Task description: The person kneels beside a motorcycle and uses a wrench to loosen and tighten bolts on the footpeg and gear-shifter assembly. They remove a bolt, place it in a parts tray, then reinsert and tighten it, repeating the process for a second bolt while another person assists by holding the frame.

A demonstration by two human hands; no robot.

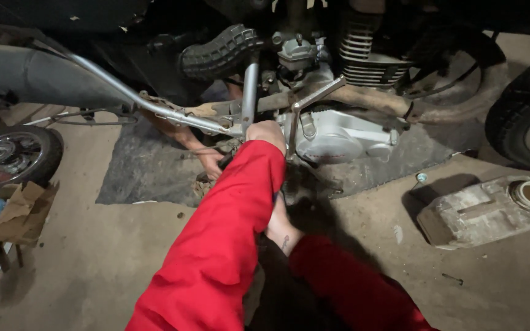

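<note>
Hands work low on a motorcycle engine (338,132) that stands over a dark mat (148,165) on the concrete floor (93,257). Left hand (266,133), in a red sleeve (222,245), reaches up to the frame tube (249,92) beside the silver engine cover; its grip looks closed around the base of that tube, though the fingers are turned away from view. Right hand (280,224) sits lower, under the left forearm, reaching toward the underside of the engine; whether its grip is spread or pinching anything cannot be told, since the fingers are hidden. Another person's hand (210,160) comes in from behind the frame, near the footrest bar (154,107). Off to the right lies a dirty plastic canister (483,211) with an open mouth. A small wheel (10,159) and torn cardboard (19,211) rest at the left.
</note>
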